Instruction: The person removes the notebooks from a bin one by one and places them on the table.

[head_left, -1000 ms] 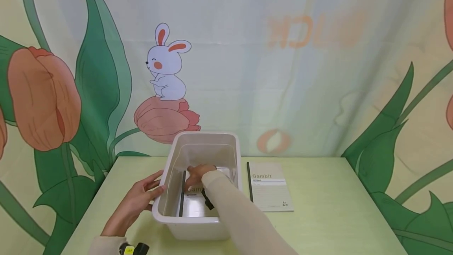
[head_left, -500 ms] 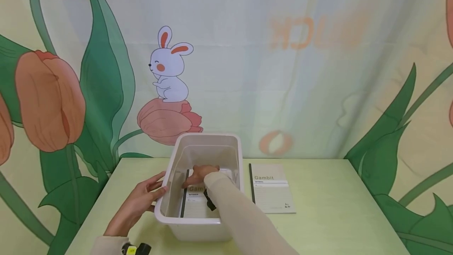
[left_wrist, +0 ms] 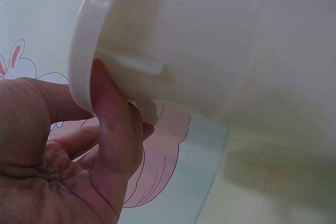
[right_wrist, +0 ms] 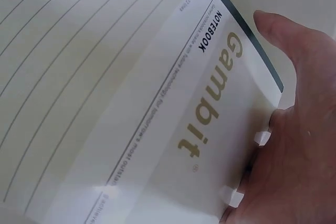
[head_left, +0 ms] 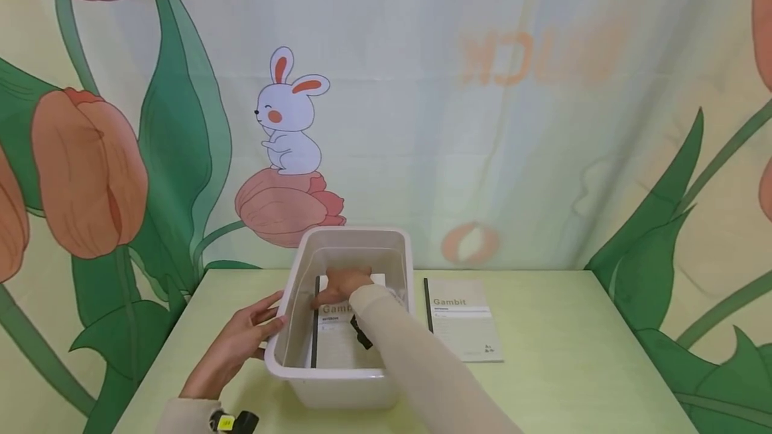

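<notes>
An off-white plastic storage box [head_left: 340,392] stands on the table. My left hand [head_left: 232,343] holds its left rim; in the left wrist view the thumb and fingers pinch either side of the lip. Inside the box is a Gambit notebook [head_left: 338,343] with a dark spine strip. Reaching in over it, my right hand [head_left: 345,284] grips the notebook near its top end. The right wrist view shows the thumb [right_wrist: 281,30] beside the spine and the other fingers partly hidden behind the notebook's top edge. To the right of the box lies a second Gambit notebook [head_left: 464,327].
The pale green table [head_left: 561,367] extends to the right and in front of the box. Behind it hangs a curtain [head_left: 386,119] printed with tulips and a rabbit, close to the back of the box.
The notebook in the box has shifted a little upward in the head view, its top end now raised with my right hand. My left hand keeps its place on the rim.
</notes>
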Tool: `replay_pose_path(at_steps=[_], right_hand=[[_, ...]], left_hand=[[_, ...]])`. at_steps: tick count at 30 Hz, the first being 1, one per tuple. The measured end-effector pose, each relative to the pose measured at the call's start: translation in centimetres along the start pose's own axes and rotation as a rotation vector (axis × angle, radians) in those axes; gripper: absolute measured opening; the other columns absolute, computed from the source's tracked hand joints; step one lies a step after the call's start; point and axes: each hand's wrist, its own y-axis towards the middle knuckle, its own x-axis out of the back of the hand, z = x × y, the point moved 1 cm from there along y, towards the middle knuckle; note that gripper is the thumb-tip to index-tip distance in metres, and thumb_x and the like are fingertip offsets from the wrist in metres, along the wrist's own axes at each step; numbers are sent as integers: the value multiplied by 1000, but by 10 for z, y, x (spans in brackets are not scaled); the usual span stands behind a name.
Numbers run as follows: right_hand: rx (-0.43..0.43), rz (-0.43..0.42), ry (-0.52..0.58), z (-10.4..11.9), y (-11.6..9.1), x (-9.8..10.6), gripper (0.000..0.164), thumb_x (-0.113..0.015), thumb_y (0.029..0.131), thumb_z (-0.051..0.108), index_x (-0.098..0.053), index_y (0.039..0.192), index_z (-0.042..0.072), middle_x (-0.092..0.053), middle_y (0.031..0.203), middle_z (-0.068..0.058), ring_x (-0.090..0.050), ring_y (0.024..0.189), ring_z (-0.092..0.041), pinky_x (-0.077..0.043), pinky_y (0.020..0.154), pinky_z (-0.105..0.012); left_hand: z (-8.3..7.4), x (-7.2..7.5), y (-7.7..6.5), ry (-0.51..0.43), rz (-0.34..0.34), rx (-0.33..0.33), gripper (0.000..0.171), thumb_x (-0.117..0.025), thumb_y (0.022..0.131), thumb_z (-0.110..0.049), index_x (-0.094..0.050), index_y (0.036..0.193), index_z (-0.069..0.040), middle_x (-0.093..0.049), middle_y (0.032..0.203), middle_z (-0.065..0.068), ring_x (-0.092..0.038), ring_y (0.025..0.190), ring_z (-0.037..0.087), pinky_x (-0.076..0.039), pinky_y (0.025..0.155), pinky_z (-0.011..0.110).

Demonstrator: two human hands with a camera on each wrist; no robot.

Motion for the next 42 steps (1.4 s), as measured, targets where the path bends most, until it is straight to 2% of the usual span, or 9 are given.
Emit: replay_pose_path(at_steps=[3, 6, 13, 19, 27, 30, 34, 38, 42], right_hand=[[45, -80, -27, -2, 13, -3, 78, -75, 58, 77, -57, 123, 37, -57, 114, 8, -50, 109, -14, -46, 96, -51], [79, -104, -47, -2, 16, 4, 81, -74, 58, 78, -55, 127, 39, -57, 120, 8, -49, 113, -15, -43, 101, -52], [130, -133, -77, 5, -7, 39, 78, -69, 64, 80, -53, 131, 42, -57, 130, 10, -50, 121, -15, -42, 106, -49], [138, -100, -32, 10, -28, 62, 86, -64, 71, 80, -44, 144, 39, -49, 148, 7, -42, 139, -20, -34, 112, -57], [176, -227, -31, 10, -37, 82, 55, -62, 78, 71, -63, 119, 34, -70, 112, 11, -61, 109, -13, -45, 102, -50], [156, -216, -35, 11, -41, 87, 63, -57, 79, 71, -58, 129, 32, -71, 114, 7, -63, 109, -18, -43, 102, -53], [162, -257, -43, 15, -45, 95, 62, -55, 80, 70, -55, 126, 29, -71, 106, 2, -64, 102, -19, -42, 96, -50], [203, -346, -50, 19, -48, 106, 49, -56, 80, 69, -55, 105, 26, -66, 88, 6, -60, 89, -14, -41, 84, -44], [240, -397, -96, 26, -52, 118, 48, -56, 80, 70, -49, 95, 25, -60, 81, 7, -57, 81, -13, -38, 80, -41]], left_hand=[[1, 2, 1, -2, 2, -7, 68, -58, 99, -30, -25, 157, -19, -36, 154, 26, -59, 120, 44, -61, 75, 46], [1, 3, 1, -6, 6, -12, 68, -58, 99, -30, -24, 157, -18, -36, 154, 27, -60, 119, 43, -61, 74, 45], [1, 4, -1, -13, 10, -11, 68, -57, 100, -30, -24, 157, -17, -35, 154, 27, -60, 118, 43, -61, 75, 46], [2, 3, -1, -23, 13, -16, 67, -56, 100, -28, -23, 157, -16, -35, 154, 28, -60, 117, 43, -60, 76, 48], [0, 0, -1, -16, 13, -15, 67, -56, 101, -28, -22, 158, -16, -33, 155, 28, -58, 120, 45, -61, 75, 47], [0, -1, 0, -10, 17, -13, 67, -55, 101, -28, -22, 158, -15, -32, 155, 29, -56, 121, 47, -61, 75, 47], [0, -1, 0, -4, 21, -12, 67, -55, 101, -28, -20, 158, -15, -31, 155, 30, -56, 121, 46, -61, 75, 46], [0, -2, 0, -4, 24, -15, 67, -54, 102, -27, -20, 158, -14, -30, 155, 31, -57, 121, 45, -61, 75, 45], [1, -1, 0, 4, 17, -15, 69, -55, 101, -29, -20, 158, -15, -29, 155, 31, -55, 123, 47, -61, 76, 45]])
